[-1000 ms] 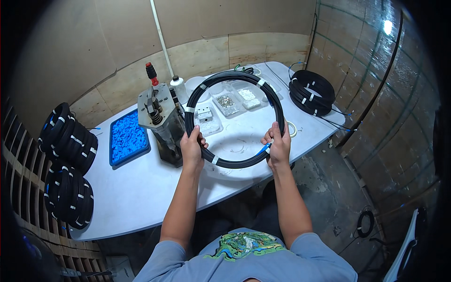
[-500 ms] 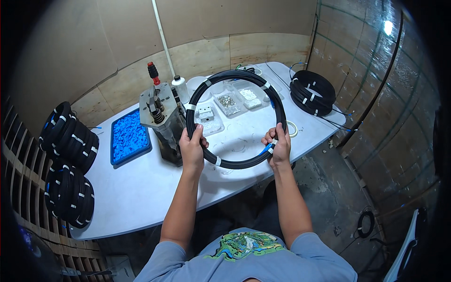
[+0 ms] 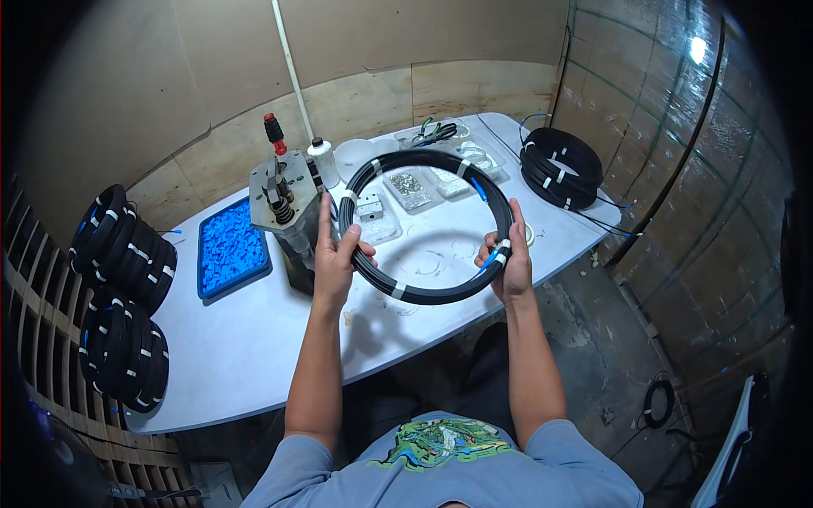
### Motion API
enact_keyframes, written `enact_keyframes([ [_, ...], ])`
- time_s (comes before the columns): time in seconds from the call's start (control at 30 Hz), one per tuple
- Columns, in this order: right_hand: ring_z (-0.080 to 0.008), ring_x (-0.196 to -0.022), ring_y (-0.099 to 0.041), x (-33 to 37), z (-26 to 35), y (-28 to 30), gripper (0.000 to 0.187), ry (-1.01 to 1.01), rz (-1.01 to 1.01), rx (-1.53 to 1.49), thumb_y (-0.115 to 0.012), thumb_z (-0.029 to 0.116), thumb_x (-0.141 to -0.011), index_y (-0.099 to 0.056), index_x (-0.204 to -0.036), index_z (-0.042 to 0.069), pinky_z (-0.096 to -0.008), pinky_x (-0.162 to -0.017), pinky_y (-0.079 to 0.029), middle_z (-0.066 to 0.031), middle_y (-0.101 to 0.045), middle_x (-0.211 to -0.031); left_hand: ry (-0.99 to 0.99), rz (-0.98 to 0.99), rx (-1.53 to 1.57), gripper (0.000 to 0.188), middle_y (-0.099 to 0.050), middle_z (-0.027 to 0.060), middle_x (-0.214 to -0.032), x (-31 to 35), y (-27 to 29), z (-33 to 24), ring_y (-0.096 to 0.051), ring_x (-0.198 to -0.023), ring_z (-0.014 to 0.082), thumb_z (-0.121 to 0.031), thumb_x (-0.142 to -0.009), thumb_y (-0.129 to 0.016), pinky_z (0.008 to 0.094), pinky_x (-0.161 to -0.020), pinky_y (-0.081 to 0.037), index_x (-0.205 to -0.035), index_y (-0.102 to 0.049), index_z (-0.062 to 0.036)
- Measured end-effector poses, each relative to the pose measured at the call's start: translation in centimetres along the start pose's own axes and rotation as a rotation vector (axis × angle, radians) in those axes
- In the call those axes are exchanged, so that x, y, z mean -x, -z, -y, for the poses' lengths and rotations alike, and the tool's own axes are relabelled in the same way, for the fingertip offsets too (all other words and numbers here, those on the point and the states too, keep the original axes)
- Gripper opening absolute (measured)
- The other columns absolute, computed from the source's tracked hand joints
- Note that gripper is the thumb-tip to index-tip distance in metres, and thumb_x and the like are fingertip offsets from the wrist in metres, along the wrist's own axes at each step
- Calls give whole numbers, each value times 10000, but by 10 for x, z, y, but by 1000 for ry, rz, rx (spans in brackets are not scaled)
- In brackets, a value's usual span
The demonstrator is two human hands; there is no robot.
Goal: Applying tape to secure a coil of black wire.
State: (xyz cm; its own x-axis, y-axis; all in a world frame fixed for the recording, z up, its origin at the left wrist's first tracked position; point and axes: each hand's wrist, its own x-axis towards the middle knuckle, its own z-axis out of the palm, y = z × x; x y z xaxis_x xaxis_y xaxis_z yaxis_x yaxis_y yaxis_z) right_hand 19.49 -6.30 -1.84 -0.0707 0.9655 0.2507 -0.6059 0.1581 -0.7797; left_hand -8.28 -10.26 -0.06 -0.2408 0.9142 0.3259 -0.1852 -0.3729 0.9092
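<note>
A ring-shaped coil of black cable [image 3: 423, 295], bound with several white tape bands, is held up above the white table [image 3: 241, 351]. My left hand [image 3: 336, 256] grips its left side, thumb over the ring, with some fingers stretched upward. On the opposite side, my right hand [image 3: 514, 264] holds the ring beside a white band, its fingers partly hidden. Blue pieces show on the coil at the upper right and near my right hand. Behind my left hand stands a metal bench press [image 3: 288, 222] with a red and black handle.
A blue tray [image 3: 237, 284] of small blue parts lies left of the press. Stacked black coils [image 3: 127, 351] stand at the left edge, another coil [image 3: 561, 169] at the far right. Clear boxes [image 3: 411, 191] of small parts and a white bottle [image 3: 321, 159] sit behind.
The coil has tipped, its far edge sinking lower and uncovering more of the boxes behind it. My left fingers have straightened upward, and my right hand has shifted slightly right.
</note>
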Motion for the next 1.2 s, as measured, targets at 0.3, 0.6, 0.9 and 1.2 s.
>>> enact_keyframes([
  [0.3, -219, -838, -698, 3, 17, 4, 731, 48, 173, -59, -594, 283, -1003, -177, -1577, 107, -373, -725, -552, -138, -702, -891, 118, 81, 45, 706, -700, 137, -865, 2, 13, 5, -684, -591, 173, -531, -1003, -488, 240, -466, -524, -1455, -396, 3],
  [0.6, -145, -530, -547, -38, 60, 34, 405, -179, 148, 1195, -603, 432, -999, -646, -1077, 37, -317, -487, -425, -43, -560, -613, 371, 307, -684, 599, -632, 124, -619, -18, 35, -22, -648, -635, 165, -480, -947, -655, 294, -480, -456, -1194, -633, 65],
  [0.9, -122, -639, -592, -35, 18, 8, 567, -105, -72, 540, -450, 547, -1036, -582, -1174, 14, -254, -543, -481, -85, -607, -934, 237, -76, -18, 346, -515, 23, -676, -1, -3, -6, -488, -487, 99, -414, -1013, -582, 264, -464, -447, -1012, -535, -71],
  [1.2, -62, -536, -474, -30, 16, 0, 346, -92, -97, 578, -565, 422, -1025, -577, -1066, 78, -238, -494, -428, 7, -534, -771, 211, -33, -81, 383, -441, -34, -588, -3, 1, 2, -410, -425, 67, -452, -982, -634, 243, -408, -389, -903, -507, -99],
])
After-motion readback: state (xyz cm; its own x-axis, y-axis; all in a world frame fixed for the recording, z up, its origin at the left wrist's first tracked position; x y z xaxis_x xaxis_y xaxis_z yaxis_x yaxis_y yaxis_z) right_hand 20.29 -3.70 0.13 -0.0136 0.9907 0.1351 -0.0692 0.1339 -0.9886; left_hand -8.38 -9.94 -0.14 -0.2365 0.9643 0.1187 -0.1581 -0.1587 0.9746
